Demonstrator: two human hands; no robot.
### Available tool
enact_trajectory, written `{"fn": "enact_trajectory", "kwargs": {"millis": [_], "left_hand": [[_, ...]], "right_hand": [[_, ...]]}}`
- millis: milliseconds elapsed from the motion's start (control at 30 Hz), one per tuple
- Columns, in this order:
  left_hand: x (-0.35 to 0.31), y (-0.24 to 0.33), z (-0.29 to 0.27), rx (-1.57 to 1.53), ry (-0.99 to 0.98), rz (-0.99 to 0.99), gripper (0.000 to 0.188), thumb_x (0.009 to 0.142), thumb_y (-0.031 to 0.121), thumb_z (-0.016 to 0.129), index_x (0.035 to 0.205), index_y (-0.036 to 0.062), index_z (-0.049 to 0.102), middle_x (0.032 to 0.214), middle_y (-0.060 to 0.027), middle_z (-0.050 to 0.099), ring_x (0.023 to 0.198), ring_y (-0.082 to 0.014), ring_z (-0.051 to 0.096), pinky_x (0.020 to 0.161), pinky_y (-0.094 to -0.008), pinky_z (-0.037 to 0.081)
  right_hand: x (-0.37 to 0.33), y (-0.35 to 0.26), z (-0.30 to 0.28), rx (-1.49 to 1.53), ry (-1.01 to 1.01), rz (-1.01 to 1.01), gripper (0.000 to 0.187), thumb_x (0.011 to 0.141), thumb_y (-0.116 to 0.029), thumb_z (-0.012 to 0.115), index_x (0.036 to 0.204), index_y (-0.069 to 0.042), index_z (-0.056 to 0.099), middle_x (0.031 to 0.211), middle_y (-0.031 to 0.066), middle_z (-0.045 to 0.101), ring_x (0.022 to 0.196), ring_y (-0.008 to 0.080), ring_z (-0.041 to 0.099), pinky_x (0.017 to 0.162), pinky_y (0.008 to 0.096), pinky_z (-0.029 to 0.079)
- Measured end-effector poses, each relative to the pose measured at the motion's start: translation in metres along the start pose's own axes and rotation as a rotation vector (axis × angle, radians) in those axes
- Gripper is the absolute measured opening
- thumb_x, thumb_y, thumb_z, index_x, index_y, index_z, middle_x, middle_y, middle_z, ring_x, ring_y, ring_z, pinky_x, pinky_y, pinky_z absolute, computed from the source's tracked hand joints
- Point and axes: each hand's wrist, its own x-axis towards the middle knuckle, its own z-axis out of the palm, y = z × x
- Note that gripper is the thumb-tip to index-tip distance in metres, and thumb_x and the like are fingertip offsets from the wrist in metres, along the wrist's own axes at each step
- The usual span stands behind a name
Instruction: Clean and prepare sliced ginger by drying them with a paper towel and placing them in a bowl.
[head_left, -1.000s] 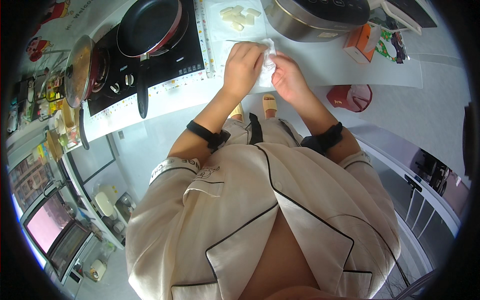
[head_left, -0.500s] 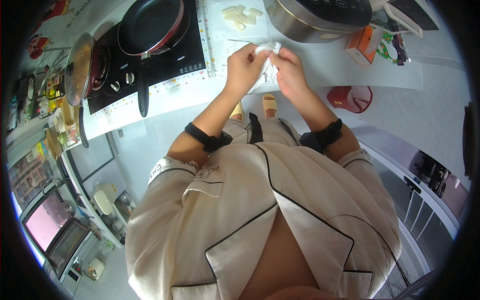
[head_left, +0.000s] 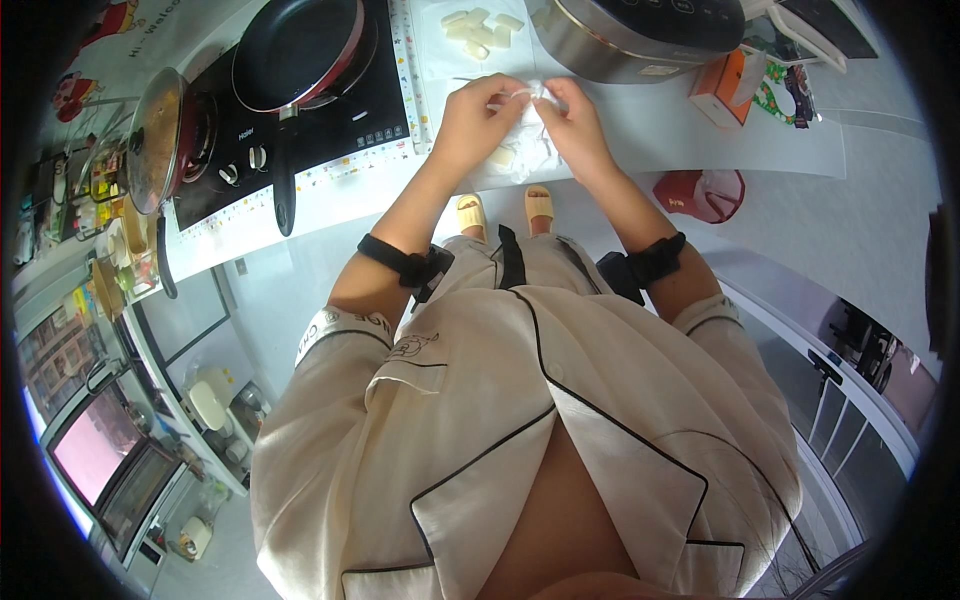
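Over the counter's front part, my left hand (head_left: 478, 117) and my right hand (head_left: 577, 125) pinch the upper edge of a crumpled, thin white bag (head_left: 530, 150). Its lower part spreads out below my fingers, and a pale yellowish piece shows at its left side. My fingertips are close together, partly hidden by the folds. Just beyond my hands, several short whitish pieces (head_left: 480, 36) lie on a white sheet (head_left: 430, 55).
To the left, a black frying pan (head_left: 300, 60) sits on a black cooktop (head_left: 385, 100), its handle reaching toward me. A glass-lidded pot (head_left: 155, 150) stands farther left. A silver-and-black cooker (head_left: 610, 50) and an orange box (head_left: 718, 92) are at the right.
My left hand has shifted slightly left and up. The white bag is spread wider and hangs lower, and the pale piece at its side now shows.
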Motion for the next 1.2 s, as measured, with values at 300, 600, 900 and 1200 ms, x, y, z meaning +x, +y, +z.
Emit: {"fn": "enact_trajectory", "kwargs": {"millis": [300, 600, 900, 1200], "left_hand": [[0.024, -0.042, -0.007, -0.741, 0.384, -0.559, 0.01, 0.092, 0.012, 0.062, 0.101, 0.0092, 0.065, 0.088, 0.0011, 0.062, 0.076, -0.0101, 0.054, 0.067, -0.0228, 0.044], [0.056, -0.088, -0.018, -0.136, 0.622, -0.275, 0.037, 0.086, 0.009, 0.07, 0.12, -0.0018, 0.06, 0.112, -0.0114, 0.065, 0.084, -0.0161, 0.064, 0.073, -0.0273, 0.052], [-0.011, -0.023, 0.022, 0.3, 0.197, 0.203, 0.039, 0.079, 0.026, 0.08, 0.103, 0.0003, 0.065, 0.09, -0.0118, 0.067, 0.075, -0.0184, 0.062, 0.068, -0.0307, 0.052], [-0.013, -0.02, 0.005, -0.564, -0.031, -0.17, 0.022, 0.091, 0.016, 0.07, 0.106, 0.0018, 0.061, 0.079, -0.0028, 0.066, 0.07, -0.0087, 0.061, 0.067, -0.0232, 0.051]], "right_hand": [[-0.003, 0.007, -0.007, 0.292, -0.223, 0.319, 0.035, 0.089, -0.011, 0.066, 0.118, 0.006, 0.057, 0.106, 0.0139, 0.068, 0.088, 0.0164, 0.066, 0.076, 0.0285, 0.052], [-0.005, 0.019, -0.015, 0.862, -0.167, 0.593, 0.031, 0.098, -0.016, 0.053, 0.118, 0.007, 0.056, 0.114, 0.015, 0.063, 0.103, 0.0216, 0.063, 0.093, 0.0366, 0.049], [-0.001, -0.003, -0.01, 0.938, -0.204, 0.558, 0.026, 0.099, -0.016, 0.052, 0.116, 0.004, 0.056, 0.112, 0.0129, 0.064, 0.106, 0.0211, 0.06, 0.094, 0.0342, 0.048], [0.003, -0.008, -0.016, 1.083, -0.269, 0.595, 0.034, 0.101, -0.023, 0.046, 0.122, 0.003, 0.053, 0.119, 0.0138, 0.061, 0.11, 0.0255, 0.06, 0.099, 0.041, 0.045]]}}
